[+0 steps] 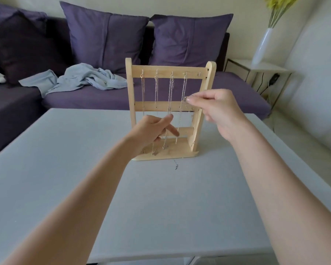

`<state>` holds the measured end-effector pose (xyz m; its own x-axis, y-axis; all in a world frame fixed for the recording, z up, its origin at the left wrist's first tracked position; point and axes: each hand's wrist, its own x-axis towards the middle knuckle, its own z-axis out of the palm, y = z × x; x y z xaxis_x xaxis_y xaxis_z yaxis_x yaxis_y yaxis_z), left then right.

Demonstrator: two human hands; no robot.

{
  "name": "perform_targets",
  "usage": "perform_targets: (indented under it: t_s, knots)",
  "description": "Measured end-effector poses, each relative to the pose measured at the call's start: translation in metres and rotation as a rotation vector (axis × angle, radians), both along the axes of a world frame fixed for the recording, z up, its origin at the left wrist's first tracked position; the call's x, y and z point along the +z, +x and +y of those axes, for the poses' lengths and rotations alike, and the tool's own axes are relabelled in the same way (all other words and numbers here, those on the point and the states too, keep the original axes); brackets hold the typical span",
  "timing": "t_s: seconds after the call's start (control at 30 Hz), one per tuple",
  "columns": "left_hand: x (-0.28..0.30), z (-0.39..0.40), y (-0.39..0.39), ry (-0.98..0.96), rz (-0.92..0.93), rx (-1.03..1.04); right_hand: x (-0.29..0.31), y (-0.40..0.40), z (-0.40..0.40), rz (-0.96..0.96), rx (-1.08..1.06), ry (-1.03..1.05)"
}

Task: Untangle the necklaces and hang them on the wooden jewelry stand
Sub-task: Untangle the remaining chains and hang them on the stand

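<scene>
Two hands are up at the wooden jewelry stand [170,109]. The right hand [216,113] has its thumb and first finger pinched together on a thin chain [181,111], the one hanging from the hook farthest to the right that has a chain on it. The left hand [151,131] is lower down, in front of the stand. Its fingers are loose and spread, with one finger pointing across toward the hanging chains. It does not seem to be holding anything, though a chain may brush its fingers; it is too fine to tell.

Four necklaces [157,88] hang side by side from little hooks on the top bar. Their ends and charms rest on the base of the stand. The chain in the right hand's grip runs down past the base, and its small pendant [177,166] lies on the gray tabletop [65,169] just in front of the stand. One hook at the far right looks bare.

What could go wrong? The chains hang very close together, so a pull on one could make it catch on the next one and tangle again. A hard tug could slip a chain off its hook, or tip the light stand forward.

Behind the tabletop is a purple sofa [84,98] with a blue cloth [78,79] on it, and a white vase [262,46] at the right.

No words, labels or brand names can be read anywhere.
</scene>
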<state>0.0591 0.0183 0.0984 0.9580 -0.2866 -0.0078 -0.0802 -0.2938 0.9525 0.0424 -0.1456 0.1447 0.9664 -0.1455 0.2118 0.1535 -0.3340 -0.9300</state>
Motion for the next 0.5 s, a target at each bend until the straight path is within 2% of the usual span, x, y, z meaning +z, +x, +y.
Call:
perform_targets:
  t_s: [0.13,0.2,0.33,0.5]
  knots:
    - [0.018,-0.014,0.009,0.022,-0.071,-0.031,0.022,0.020,-0.006,-0.068,-0.052,0.139]
    - [0.025,-0.021,0.015,0.022,-0.096,-0.036,0.035,0.032,-0.012,-0.130,-0.083,0.115]
    - [0.031,-0.034,0.027,0.038,-0.164,-0.023,0.049,0.057,-0.017,-0.233,-0.157,-0.119]
    - [0.032,-0.045,0.043,0.028,-0.146,0.019,0.043,0.080,-0.020,-0.334,-0.277,-0.481]
